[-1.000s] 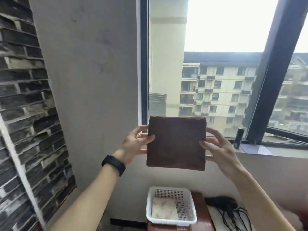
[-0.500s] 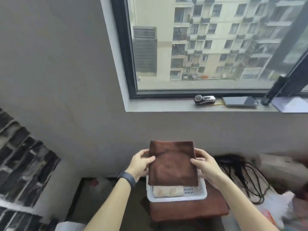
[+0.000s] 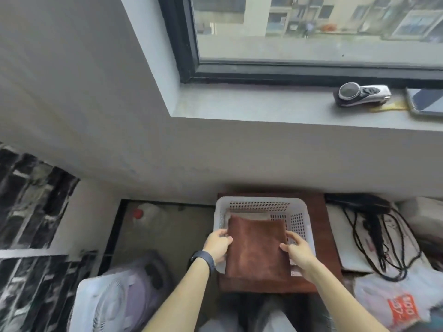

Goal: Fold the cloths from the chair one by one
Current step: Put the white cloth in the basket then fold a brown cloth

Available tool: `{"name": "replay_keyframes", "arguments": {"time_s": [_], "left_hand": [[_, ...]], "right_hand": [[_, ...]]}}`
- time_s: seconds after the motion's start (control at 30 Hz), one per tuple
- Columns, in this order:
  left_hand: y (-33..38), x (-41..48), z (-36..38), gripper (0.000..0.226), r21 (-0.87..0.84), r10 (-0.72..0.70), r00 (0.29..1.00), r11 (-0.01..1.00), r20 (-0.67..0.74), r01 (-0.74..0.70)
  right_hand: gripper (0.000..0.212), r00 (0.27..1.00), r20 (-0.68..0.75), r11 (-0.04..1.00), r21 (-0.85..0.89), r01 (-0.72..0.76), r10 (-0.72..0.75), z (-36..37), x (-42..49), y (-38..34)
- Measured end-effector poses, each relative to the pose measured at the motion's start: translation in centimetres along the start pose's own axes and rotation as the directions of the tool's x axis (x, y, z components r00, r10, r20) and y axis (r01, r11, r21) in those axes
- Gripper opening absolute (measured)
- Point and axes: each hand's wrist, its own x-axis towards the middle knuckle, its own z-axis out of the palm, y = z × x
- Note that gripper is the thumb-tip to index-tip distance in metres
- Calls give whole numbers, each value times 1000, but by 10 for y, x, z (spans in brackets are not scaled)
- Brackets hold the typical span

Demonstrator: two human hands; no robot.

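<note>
Brown folded cloth (image 3: 257, 248) held over white basket (image 3: 259, 202) | left grip (image 3: 217, 245) clamped on its 9 o'clock edge | right grip (image 3: 297, 250) clamped at 3 o'clock

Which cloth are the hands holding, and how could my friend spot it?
Look below the grey window sill to the white plastic basket with holes on a reddish-brown wooden surface. The folded brown cloth lies over that basket, held at its sides by the left hand and right hand. It is dark rust-brown, while the pale cloth beneath it barely shows.
</note>
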Motion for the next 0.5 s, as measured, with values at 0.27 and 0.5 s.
{"name": "replay_keyframes", "arguments": {"time_s": [0.27,0.5], "left_hand": [[11,19,-2,59,127,45,999,991,-18,-43],[9,-1,12,58,652,280,958,737,-57,-177]], "right_hand": [[48,996,-29,993,-77,85,-88,19,47,-3],[55,963,-45,896,-378,231,-267,27,41,3]]}}
